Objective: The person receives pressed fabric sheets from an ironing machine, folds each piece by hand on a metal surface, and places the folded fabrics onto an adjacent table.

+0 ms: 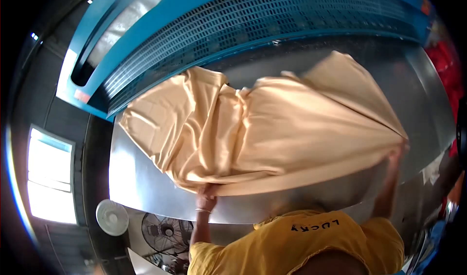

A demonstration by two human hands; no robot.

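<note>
A shiny tan cloth (292, 134) lies spread over a grey metal table (131, 173), smooth at the middle and bunched in folds on the left. My left hand (207, 195) is at the cloth's near edge, left of centre, with its fingers closed on the fabric. At the right corner of the cloth, my right hand (396, 153) pinches the edge; it is slightly blurred. Between the two hands the near edge runs in a long curve. A fold slants from the cloth's upper right part down to the right corner.
A blue machine with a slotted grille (233, 22) borders the table's far side. Red material (445, 70) is at the far right. Below the table's left end are a white round object (112, 217) and a black fan (168, 231).
</note>
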